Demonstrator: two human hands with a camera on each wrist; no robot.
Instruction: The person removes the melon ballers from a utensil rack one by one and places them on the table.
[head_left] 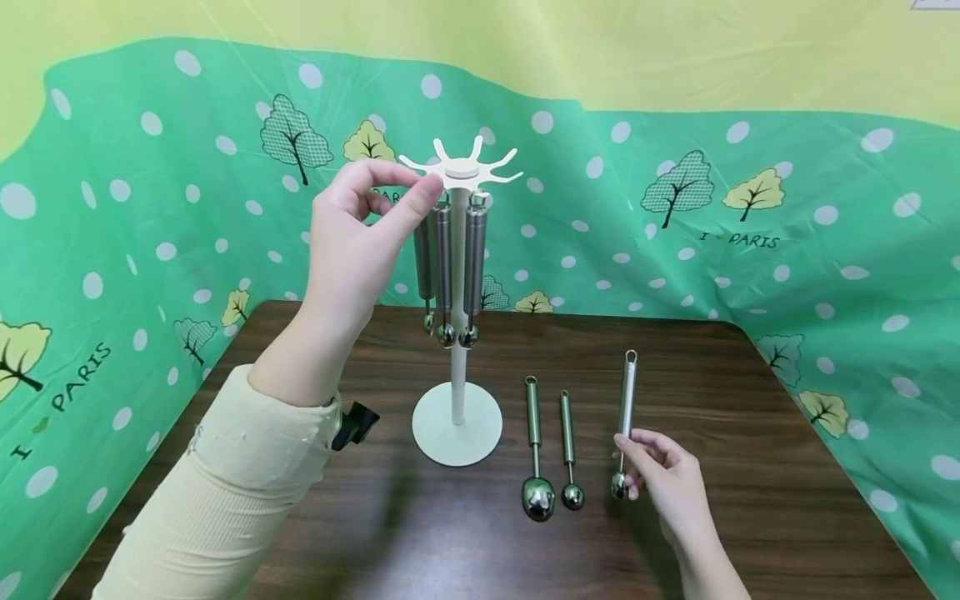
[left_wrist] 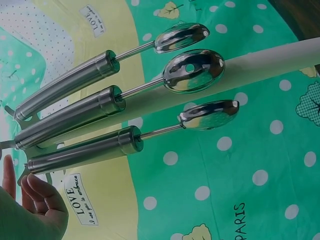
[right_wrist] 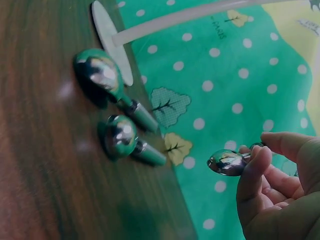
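Printed green-and-yellow cloth (head_left: 862,237) hung behind dark wood-grain surface (head_left: 750,467). White round-based rack (head_left: 457,446), three steel scoops (head_left: 444,258) suspended, pinched near top by fingers (head_left: 412,204) of left hand (head_left: 352,229). Two scoops (head_left: 538,498) laid on surface; rightward, slim steel scoop (head_left: 628,396) gripped by curled fingers of right hand (head_left: 671,479).
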